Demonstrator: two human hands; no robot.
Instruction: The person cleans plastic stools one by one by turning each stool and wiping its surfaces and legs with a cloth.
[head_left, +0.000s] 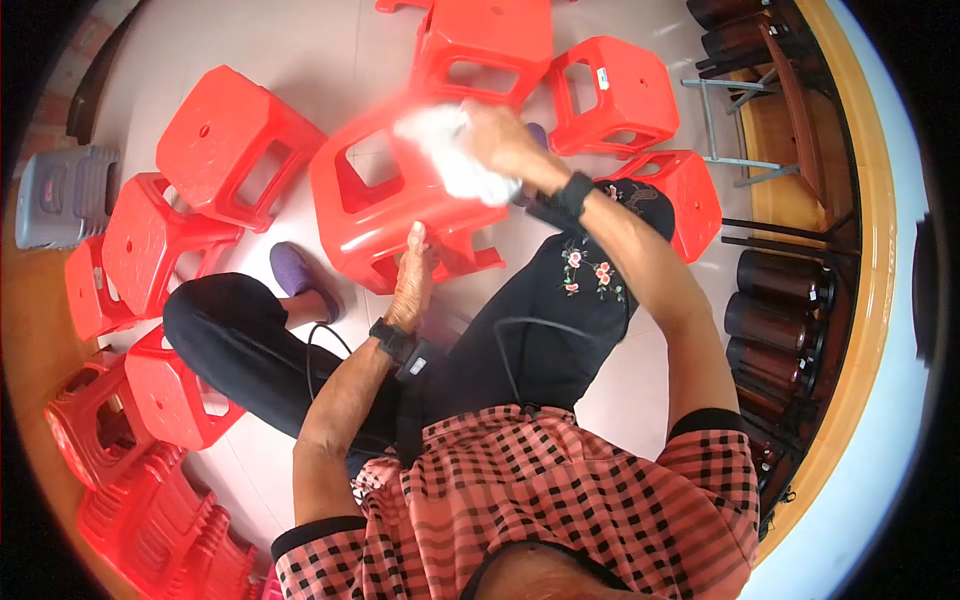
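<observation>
Grip: right hand (497,143) closed on bunched white cloth (458,168), left hand (412,280) clasping, thumb outermost, red stool (352,232) tilted before knees (215,305); light, stiff, slick, I judge, best held by an edge.

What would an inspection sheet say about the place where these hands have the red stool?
Surface: pale tiled floor, other stools standing on it.
Job's things: red stool, tilted between the person's legs; white cloth against it, blurred.
Clutter: more red stools around; grey stools, stacked, far left.
Hands: left hand touches the red stool; right hand holds the white cloth.
Cables: thin cords near the left knee and over the right thigh.
Surroundings: dark rounded things along the right, unclear what.
</observation>
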